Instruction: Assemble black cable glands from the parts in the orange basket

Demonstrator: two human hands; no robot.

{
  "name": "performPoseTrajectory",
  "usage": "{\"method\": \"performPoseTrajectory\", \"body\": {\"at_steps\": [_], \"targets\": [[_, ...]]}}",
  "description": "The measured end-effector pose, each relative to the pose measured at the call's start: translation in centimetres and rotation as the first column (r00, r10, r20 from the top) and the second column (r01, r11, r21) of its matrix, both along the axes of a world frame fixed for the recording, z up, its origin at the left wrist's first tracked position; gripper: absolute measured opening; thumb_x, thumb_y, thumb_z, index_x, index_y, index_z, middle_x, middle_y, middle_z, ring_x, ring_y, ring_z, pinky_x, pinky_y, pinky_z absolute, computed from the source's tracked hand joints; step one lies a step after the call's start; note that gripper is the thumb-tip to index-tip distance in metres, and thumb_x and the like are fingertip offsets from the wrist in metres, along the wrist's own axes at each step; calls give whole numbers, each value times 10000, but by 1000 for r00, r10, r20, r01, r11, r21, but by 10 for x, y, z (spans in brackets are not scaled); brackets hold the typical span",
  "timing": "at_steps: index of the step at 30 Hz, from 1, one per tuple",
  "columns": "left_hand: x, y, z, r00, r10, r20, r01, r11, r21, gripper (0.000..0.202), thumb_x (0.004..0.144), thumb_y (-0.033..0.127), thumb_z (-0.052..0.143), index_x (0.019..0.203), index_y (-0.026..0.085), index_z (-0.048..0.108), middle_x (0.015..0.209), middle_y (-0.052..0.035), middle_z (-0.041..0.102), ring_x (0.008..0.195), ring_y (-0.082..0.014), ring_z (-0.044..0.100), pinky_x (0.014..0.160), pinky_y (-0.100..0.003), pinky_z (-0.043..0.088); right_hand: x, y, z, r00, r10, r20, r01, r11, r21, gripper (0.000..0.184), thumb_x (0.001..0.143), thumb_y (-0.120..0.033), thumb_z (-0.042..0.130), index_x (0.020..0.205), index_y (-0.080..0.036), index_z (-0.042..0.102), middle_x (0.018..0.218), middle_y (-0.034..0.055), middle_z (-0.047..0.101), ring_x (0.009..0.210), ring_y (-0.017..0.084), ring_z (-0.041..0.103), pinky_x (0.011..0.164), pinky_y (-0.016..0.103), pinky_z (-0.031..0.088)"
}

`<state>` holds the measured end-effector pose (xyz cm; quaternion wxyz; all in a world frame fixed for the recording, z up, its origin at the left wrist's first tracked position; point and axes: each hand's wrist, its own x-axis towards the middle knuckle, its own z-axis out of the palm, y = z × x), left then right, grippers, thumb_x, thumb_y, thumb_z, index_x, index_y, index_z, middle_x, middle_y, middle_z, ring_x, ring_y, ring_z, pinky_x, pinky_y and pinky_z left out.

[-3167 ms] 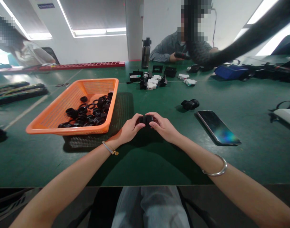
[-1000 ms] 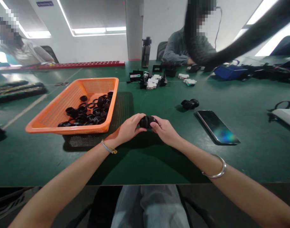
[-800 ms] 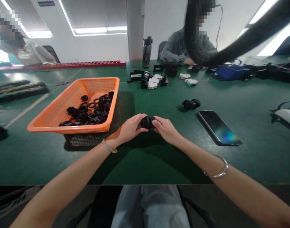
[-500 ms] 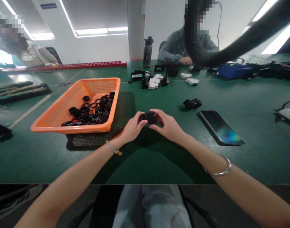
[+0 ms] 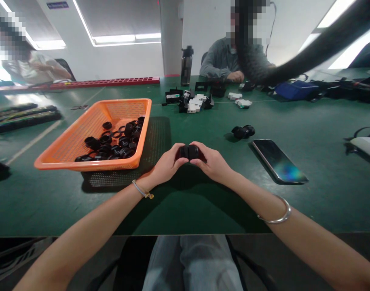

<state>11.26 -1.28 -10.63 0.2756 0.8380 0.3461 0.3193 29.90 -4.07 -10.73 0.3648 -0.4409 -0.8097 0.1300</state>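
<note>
Between my two hands is a black plastic fitting (image 5: pixel 191 152), a short ribbed cylinder that looks like a cable gland, held just above the green table. My left hand (image 5: pixel 169 161) pinches its left end between thumb and fingers. Closed round its right end is my right hand (image 5: pixel 211 161). The fingertips hide parts of the fitting. To the left stands an orange basket (image 5: pixel 139 161) with several black threaded fittings and rings (image 5: pixel 124 141) inside. A similar black fitting (image 5: pixel 243 131) lies on the table to the right.
A phone (image 5: pixel 278 161) lies right of my hands. Farther back are black and white small parts (image 5: pixel 195 103), a dark bottle (image 5: pixel 187 64) and a blue box (image 5: pixel 297 90). A thick black hose (image 5: pixel 294 64) hangs across the upper right. A person (image 5: pixel 223 60) sits opposite, another at the far left.
The right hand's fingers have closed in round the fitting, and the gap seen between them has gone. The view has shifted slightly; both hands stay together at the same place.
</note>
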Motion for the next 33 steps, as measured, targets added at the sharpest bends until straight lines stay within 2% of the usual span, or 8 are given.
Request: {"method": "performPoseTrajectory", "body": {"at_steps": [6,12,16,19,22,26,29,33], "targets": [[-5,5,-1,995,-30,-94,47,983,178,375,862,440,516,1103,156,478,1035,-92,617,905,-207,610,796,-320,488,-9,-3,0,990,-44,-137,23,988,-156,581,839,-677,348,1039,-169,545,810,80,642,678,203,601,615,298,447],[-10,12,-2,976,-79,-201,138,944,299,389,854,436,535,1111,149,480,1028,-104,610,956,-212,603,821,-328,496,-14,-5,2,951,-44,-305,-64,940,-334,640,763,-784,307,782,-178,511,538,-24,449,464,116,427,449,243,318],[-12,15,-1,969,-98,-226,167,935,311,387,851,447,534,1094,148,492,1046,-117,608,992,-227,593,840,-349,491,-16,-2,-4,921,-66,-384,-121,888,-444,627,722,-810,341,715,-194,453,458,-73,347,392,82,328,404,230,262],[-9,13,-1,978,-93,-186,138,960,245,372,851,454,529,1069,154,496,1034,-106,611,968,-222,597,818,-334,483,-16,0,-7,913,-96,-396,-115,871,-477,642,731,-820,279,659,-199,423,450,-68,332,387,81,322,395,232,254],[-4,10,-2,994,-44,-104,56,993,107,342,874,455,473,1033,153,490,895,-59,607,812,-196,604,708,-300,465,-14,0,-4,940,-102,-324,-33,922,-385,667,784,-781,235,761,-173,508,517,-24,440,440,108,411,433,245,321],[2,7,-4,999,-23,23,26,993,-118,276,908,417,347,875,171,467,654,23,497,606,-141,514,597,-255,392,-9,0,1,993,-48,-111,36,993,-111,647,794,-707,411,1143,-169,491,946,97,630,654,170,574,601,310,465],[3,5,-5,992,-46,115,71,971,-227,261,901,410,327,814,184,425,603,48,428,556,-115,442,581,-242,366,-6,1,0,1000,-10,2,10,1000,7,551,861,-621,381,1176,-178,471,1104,134,619,803,212,621,718,350,495],[3,2,-2,988,-61,144,93,970,-225,230,883,400,364,855,181,430,629,44,436,583,-118,443,611,-250,371,-4,1,-2,998,3,62,-9,996,93,484,902,-565,336,1168,-181,464,1105,138,631,967,254,618,796,376,492]]}}
